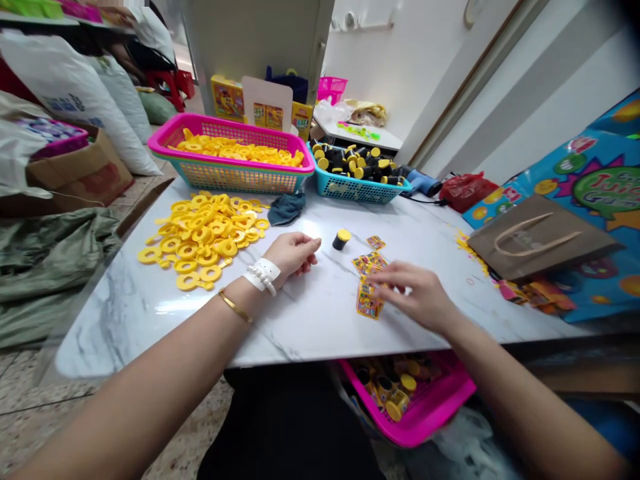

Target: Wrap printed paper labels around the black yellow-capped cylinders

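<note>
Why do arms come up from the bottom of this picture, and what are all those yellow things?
This picture comes from a camera worn on a person's head, so you see what they see. Those are their own arms. The left hand holds nothing and rests on a white marble table. The right hand has its fingers on small printed cards. Nearby stand a little black tube with a yellow top and a heap of yellow rings.

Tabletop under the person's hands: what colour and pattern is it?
The white marble-look tabletop has grey veining; it shows best in the head view.
</note>
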A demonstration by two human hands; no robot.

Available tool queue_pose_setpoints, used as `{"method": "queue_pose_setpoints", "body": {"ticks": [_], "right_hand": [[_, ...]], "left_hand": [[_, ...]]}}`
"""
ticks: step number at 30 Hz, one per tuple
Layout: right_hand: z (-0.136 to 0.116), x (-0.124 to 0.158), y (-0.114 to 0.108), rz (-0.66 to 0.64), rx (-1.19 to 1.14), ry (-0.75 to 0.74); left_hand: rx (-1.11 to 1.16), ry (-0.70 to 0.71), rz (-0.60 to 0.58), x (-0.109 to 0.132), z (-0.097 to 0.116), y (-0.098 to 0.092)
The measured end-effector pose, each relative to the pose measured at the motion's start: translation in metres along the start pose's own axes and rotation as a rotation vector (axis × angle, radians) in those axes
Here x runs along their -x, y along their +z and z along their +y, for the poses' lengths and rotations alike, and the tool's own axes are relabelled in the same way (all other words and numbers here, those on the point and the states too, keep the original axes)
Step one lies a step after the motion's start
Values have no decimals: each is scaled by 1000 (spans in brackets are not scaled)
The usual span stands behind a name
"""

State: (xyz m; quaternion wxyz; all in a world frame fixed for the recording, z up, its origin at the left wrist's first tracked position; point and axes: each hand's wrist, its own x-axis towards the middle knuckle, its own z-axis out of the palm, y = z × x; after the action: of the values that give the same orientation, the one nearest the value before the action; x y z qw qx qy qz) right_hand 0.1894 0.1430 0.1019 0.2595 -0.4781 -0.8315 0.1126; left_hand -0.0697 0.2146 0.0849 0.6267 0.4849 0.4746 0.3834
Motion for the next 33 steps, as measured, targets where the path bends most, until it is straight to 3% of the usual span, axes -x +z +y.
{"method": "queue_pose_setpoints", "body": {"ticks": [4, 8, 12, 16, 20, 22, 25, 27, 30, 33], "right_hand": [[2, 50, 24, 58, -109, 102], [-4, 47, 35, 109, -68, 53], [-15, 18, 27, 248, 3, -142], [-23, -32, 23, 352, 76, -390], [-28, -79, 31, 369, 60, -490], [-29, -95, 37, 369, -62, -386], [-30, -110, 45, 318, -330, -65], [-31, -116, 52, 169, -524, 104], [-32, -119, 65, -7, -672, 222], [-30, -115, 76, 132, -654, 319]], "left_hand": [[-57, -9, -47, 5, 2, 6], [-96, 5, -65, 6, 0, 7], [-100, -58, -191, 7, -1, 4], [2, -82, -309, 9, 3, -2], [223, 31, -215, 7, 7, -11], [277, 111, -89, 3, 8, -16], [237, 219, 83, -3, 7, -19], [183, 254, 118, -5, 5, -18], [123, 293, 182, -3, 4, -14], [108, 377, 357, 4, 5, -8]]}}
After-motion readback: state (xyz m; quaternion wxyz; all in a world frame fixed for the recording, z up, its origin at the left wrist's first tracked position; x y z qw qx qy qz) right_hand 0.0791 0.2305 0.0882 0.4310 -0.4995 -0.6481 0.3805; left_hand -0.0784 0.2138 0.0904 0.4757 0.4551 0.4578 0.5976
